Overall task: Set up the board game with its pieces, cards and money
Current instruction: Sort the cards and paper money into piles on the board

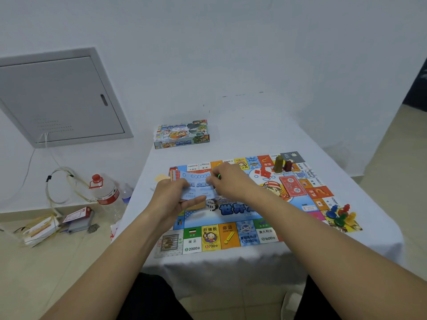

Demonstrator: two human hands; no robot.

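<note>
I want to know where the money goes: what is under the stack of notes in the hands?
The game board lies under the stack of notes, which the left hand and right hand hold. The squares directly beneath are covered.

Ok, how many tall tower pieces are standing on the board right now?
2: an olive tower and a dark red tower, upright side by side near the game board's far right corner. The hands may hide others.

The game board (233,236) reads "DA XIONG", "DESTINY", "命运", "所得税", "埃及", "2000分" and "700分".
</note>
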